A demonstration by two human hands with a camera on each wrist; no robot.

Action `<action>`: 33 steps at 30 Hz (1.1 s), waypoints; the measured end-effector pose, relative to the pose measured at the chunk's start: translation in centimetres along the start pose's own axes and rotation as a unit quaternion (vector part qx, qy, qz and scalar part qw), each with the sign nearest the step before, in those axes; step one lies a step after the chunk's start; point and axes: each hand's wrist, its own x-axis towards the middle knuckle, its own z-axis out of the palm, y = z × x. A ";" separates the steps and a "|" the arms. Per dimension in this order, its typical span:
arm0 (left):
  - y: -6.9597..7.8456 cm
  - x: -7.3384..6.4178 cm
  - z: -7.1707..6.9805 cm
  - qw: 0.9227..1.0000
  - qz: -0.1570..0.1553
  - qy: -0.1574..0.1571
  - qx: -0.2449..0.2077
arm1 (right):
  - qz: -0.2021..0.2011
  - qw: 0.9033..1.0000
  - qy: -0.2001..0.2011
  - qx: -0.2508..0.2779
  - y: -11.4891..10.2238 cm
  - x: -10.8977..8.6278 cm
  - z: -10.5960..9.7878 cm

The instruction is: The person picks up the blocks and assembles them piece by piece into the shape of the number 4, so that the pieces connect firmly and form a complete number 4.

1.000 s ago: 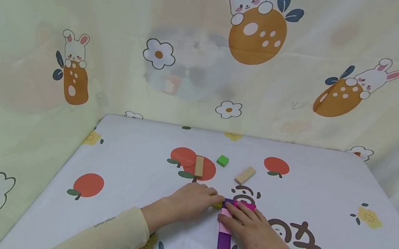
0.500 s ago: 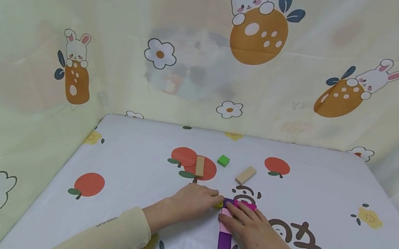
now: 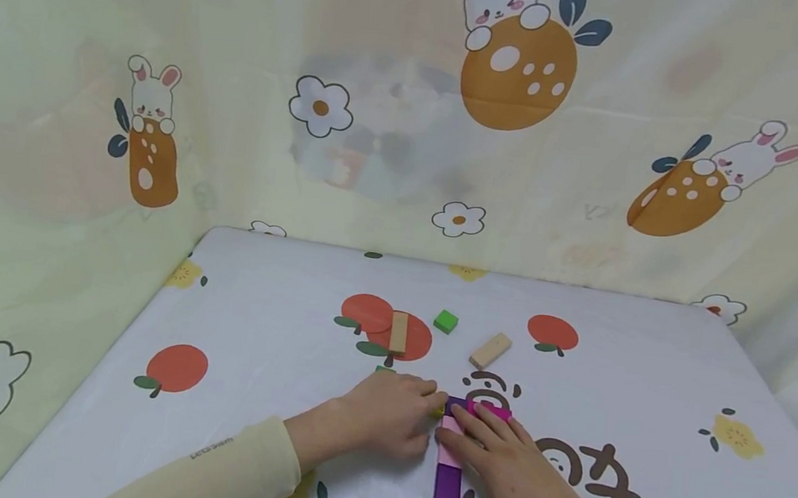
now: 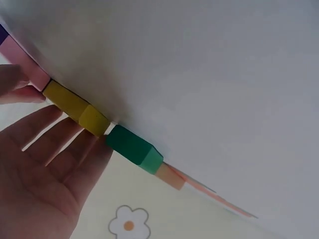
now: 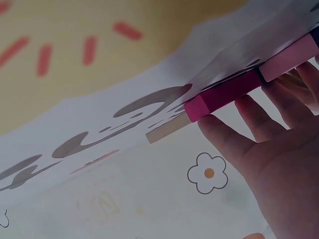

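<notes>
In the head view a row of blocks stands before me: a purple block point(image 3: 446, 492), a light pink block point(image 3: 449, 456), a dark purple block point(image 3: 453, 404) and a magenta block point(image 3: 497, 412). My right hand point(image 3: 517, 485) rests over them with fingers spread; the right wrist view shows its straight fingertips touching the magenta block point(image 5: 229, 97) and pink block point(image 5: 290, 57). My left hand point(image 3: 381, 411) touches a yellow block point(image 4: 72, 104) at the row's left with extended fingers. A dark green block point(image 4: 132, 144) lies beside the yellow one, mostly hidden by that hand in the head view.
Farther back on the printed tablecloth point(image 3: 269, 316) lie a light green block point(image 3: 446, 322) and two plain wooden blocks, one upright-looking point(image 3: 399, 333) and one slanted point(image 3: 491, 350). A patterned curtain point(image 3: 372, 220) rises behind and beside the table.
A green edge shows behind my left hand where it was hidden before. My left thumb has come into sight on the near side. My right hand stays in place on the row.
</notes>
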 end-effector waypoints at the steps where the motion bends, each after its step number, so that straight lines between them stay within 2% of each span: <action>1: 0.0 -0.1 0.0 1.000 -0.001 -0.005 0.000 | 0.000 1.000 -0.001 0.000 0.0 0.0 0.0; 8: 0.3 -0.4 0.0 0.999 -0.009 -0.044 -0.018 | -0.005 1.000 0.008 -0.004 -0.2 0.0 0.0; 12: 0.6 -0.5 0.2 0.999 -0.012 -0.040 -0.024 | -0.005 1.000 0.010 -0.005 -0.3 0.0 0.0; 19: 1.2 -0.5 0.1 0.999 -0.023 -0.041 -0.017 | 0.007 1.000 -0.010 -0.002 -0.3 0.0 -0.2; 24: 1.9 -0.8 0.1 0.998 -0.030 -0.057 -0.017 | 0.014 1.000 -0.025 0.004 -0.3 0.1 -0.3; 33: 2.7 -1.4 -0.3 0.996 -0.042 -0.077 -0.015 | 0.014 1.000 -0.024 -0.002 -0.3 0.1 -0.4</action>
